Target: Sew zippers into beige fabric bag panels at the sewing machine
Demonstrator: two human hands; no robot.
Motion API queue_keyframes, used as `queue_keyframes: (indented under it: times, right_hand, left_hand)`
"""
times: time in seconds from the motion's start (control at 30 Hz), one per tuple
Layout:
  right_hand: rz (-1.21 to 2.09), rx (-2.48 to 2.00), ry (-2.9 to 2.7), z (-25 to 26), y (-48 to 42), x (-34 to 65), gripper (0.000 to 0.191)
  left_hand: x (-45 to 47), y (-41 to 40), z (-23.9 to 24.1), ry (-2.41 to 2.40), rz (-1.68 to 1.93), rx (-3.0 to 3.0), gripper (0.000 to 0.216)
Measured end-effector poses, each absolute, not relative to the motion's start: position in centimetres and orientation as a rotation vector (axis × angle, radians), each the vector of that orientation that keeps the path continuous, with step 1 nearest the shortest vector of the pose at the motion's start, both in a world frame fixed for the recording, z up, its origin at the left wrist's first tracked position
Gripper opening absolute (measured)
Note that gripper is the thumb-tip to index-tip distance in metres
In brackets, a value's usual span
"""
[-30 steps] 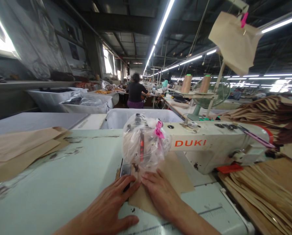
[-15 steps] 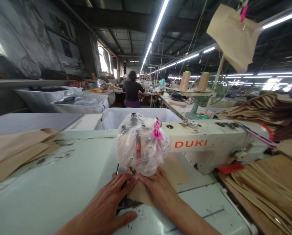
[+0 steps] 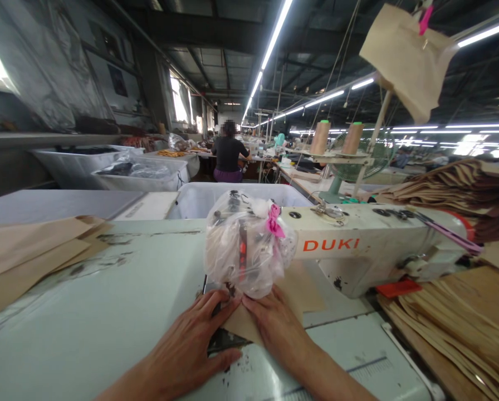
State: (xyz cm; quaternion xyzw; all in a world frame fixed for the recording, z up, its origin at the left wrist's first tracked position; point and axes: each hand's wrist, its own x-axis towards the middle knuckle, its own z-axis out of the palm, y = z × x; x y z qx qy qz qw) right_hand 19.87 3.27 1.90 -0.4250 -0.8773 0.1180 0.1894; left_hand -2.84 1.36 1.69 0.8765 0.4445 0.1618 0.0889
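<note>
A tan fabric piece (image 3: 243, 326) lies flat on the bed of a white sewing machine (image 3: 358, 250), near the middle of the view, its far edge tucked under the plastic-wrapped head (image 3: 245, 245) where the needle is hidden. The left hand (image 3: 191, 345) presses down on the piece's left edge with fingers spread and flat, gripping nothing; the right hand (image 3: 277, 326) rests open, palm down, on the piece itself, holding it by pressure alone. Feeding this seam well likely calls for both palms staying flat, light and even, fingertips kept clear of the hidden needle, and the edge guided straight. Counted: one piece under the hands, two hands, one machine, two thread cones (image 3: 319, 137) on a stand far right of centre, one green fan (image 3: 360, 156) behind them. A stack of tan pieces (image 3: 28, 250) lies on the table (image 3: 107, 312) at left, and two larger heaps (image 3: 454, 317) sit at right. One seated person (image 3: 228, 159) works far off.
</note>
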Motion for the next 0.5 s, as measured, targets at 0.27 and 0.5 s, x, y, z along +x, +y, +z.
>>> queue_keyframes:
  times: [0.27, 0.5]
  right_hand:
    - [0.293, -1.204, -2.489, 1.2, 3.6, 20.0, 0.046]
    - [0.22, -1.246, -2.552, 0.8, 3.5, 19.8, 0.046]
  left_hand:
    - [-2.7, 1.5, 2.3, 1.347, 0.46, 2.604, 0.072]
    - [-2.2, 1.0, 2.6, 1.304, 0.51, 2.648, 0.065]
